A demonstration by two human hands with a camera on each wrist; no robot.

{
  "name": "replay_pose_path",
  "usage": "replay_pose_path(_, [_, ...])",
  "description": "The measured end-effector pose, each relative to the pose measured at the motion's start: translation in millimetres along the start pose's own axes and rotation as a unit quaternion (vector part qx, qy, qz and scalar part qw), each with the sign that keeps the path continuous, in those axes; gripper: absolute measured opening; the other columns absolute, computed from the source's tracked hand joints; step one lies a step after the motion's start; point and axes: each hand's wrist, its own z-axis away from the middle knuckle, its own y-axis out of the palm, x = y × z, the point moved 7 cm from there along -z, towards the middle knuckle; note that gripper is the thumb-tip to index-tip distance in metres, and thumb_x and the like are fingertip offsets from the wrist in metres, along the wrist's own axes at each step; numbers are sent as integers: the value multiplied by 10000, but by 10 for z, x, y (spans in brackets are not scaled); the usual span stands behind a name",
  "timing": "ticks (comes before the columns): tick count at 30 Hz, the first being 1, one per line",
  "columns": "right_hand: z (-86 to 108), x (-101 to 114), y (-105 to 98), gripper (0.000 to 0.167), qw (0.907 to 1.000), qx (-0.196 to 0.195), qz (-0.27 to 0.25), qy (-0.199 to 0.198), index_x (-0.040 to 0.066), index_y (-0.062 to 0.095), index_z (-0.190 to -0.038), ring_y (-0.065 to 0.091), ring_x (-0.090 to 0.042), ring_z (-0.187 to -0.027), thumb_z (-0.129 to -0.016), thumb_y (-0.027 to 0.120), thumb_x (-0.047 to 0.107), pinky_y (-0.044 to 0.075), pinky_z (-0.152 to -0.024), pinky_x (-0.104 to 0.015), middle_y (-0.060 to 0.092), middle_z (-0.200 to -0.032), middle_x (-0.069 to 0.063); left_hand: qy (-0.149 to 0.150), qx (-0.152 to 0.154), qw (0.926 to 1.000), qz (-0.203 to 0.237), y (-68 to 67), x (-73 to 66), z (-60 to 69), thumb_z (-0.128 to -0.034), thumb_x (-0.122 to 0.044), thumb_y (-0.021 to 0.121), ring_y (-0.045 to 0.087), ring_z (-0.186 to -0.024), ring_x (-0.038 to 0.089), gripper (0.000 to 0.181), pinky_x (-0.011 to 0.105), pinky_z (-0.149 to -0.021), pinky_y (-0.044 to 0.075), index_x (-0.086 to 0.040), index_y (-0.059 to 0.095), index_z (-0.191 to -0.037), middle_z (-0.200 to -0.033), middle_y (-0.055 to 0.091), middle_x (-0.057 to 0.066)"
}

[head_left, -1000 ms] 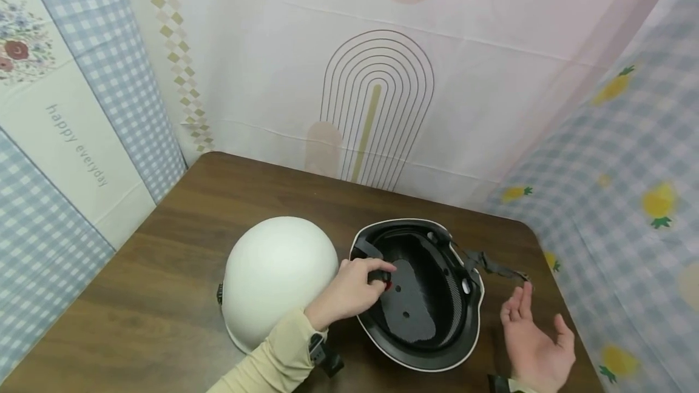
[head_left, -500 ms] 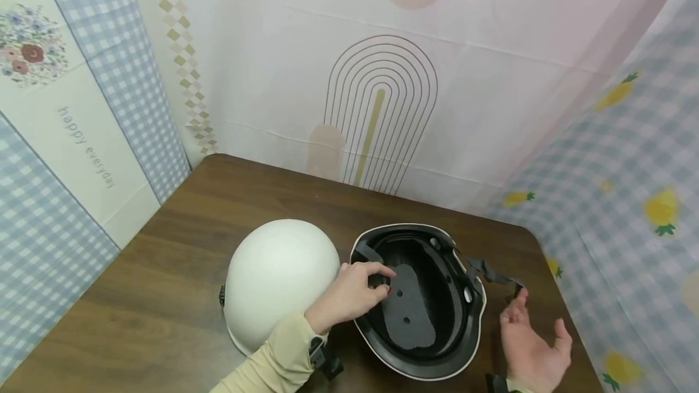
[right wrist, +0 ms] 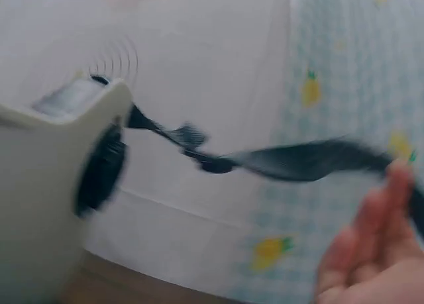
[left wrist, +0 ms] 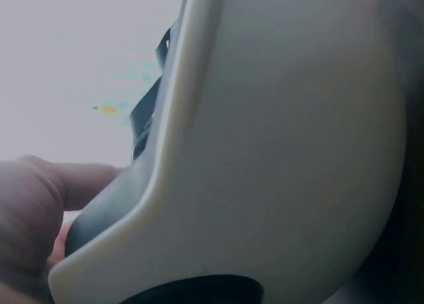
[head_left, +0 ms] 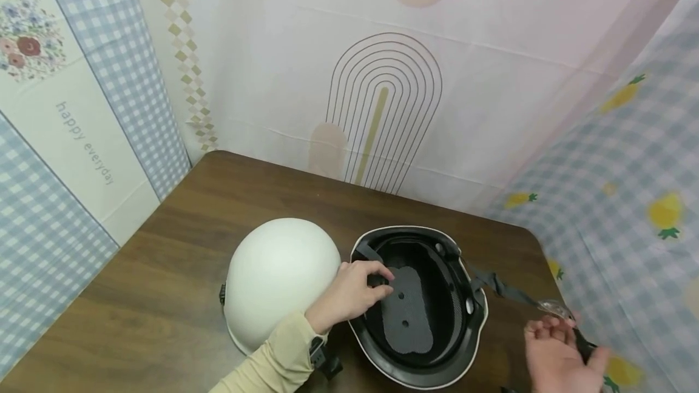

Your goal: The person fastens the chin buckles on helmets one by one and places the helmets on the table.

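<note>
In the head view an upturned white helmet [head_left: 483,326] shows its black lining [head_left: 406,314]. My left hand [head_left: 349,290] reaches over its left rim, thumb and index finger pinching a small black buckle-like piece [head_left: 377,278], mostly covered by the fingers. Off the right side runs a dark chin strap [head_left: 505,288] with a shiny clear piece [head_left: 554,307] on it. My right hand [head_left: 559,350], palm up with curled fingers, holds the strap's outer part. The right wrist view shows the strap [right wrist: 298,161] stretched and twisted between the helmet [right wrist: 40,185] and the fingertips [right wrist: 399,175].
A second white helmet [head_left: 281,278] sits dome up just left of the first, partly behind my left forearm. Both stand on a brown wooden table [head_left: 246,184]. A pale patterned cloth [head_left: 273,77] hangs behind it, with checked cloth [head_left: 611,199] on the right.
My right hand has moved outward to the right and slightly down, drawing the chin strap out longer from the helmet. My left hand stays at the left rim.
</note>
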Motion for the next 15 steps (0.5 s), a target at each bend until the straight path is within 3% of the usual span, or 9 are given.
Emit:
replay_pose_path(2, [54,144,54,493,9954,-322,786,-451,251,559,-1044,473,-260,-857,-898,409,698,342,-801,-457,542,-974,-45,-49,-31,9998,182,-4,7,8,-912,-221,693,614,-733,76,110,279,-767,467,-256,725,-1012,-1011,690,-70])
replay_pose_path(3, [79,219,78,428,9886,-545,1172,-769,282,547,-1076,480,-251,-870,-924,413,659,367,-815,-446,531,-1003,-32,-45,-57,9996,261,-7,9,11,-916,-203,689,603,-671,69,112,260,-691,480,-254,727,-1008,-999,687,-65])
replay_pose_path(6, [158,464,150,257,9595,-1044,1998,-1687,259,563,-1120,489,-207,-901,-1003,466,465,389,-840,-366,524,-1021,-15,-81,-110,9990,427,-13,17,23,-929,-171,671,523,-516,51,142,233,-528,446,-256,732,-1024,-976,680,-61])
replay_pose_path(8, [205,605,203,191,9417,-1090,2131,-2366,210,576,-1126,515,-198,-891,-1011,502,344,410,-819,-321,553,-993,-27,-126,-132,9987,475,-15,22,26,-936,-165,660,468,-471,57,179,229,-503,415,-272,732,-1059,-1003,679,-63])
replay_pose_path(10, [270,709,273,185,9209,-773,2336,-3025,161,551,-1173,544,-191,-870,-1003,520,228,431,-785,-286,590,-978,-46,-155,-135,9982,570,-17,23,30,-938,-162,655,402,-422,70,221,233,-471,385,-287,727,-1105,-1047,675,-56])
replay_pose_path(13, [404,762,380,235,8776,-214,2454,-4114,119,461,-1234,589,-227,-805,-1006,513,131,488,-683,-301,592,-1019,-106,-175,-104,9963,837,-20,22,33,-945,-157,643,327,-374,84,280,240,-422,344,-302,708,-1175,-995,684,-16])
replay_pose_path(15, [524,716,486,233,8335,-235,2936,-4674,95,425,-1240,564,-206,-773,-1020,484,144,490,-649,-272,537,-1046,-106,-145,-76,9942,1062,-23,17,34,-949,-152,637,295,-356,93,303,240,-394,318,-307,695,-1202,-935,688,-25])
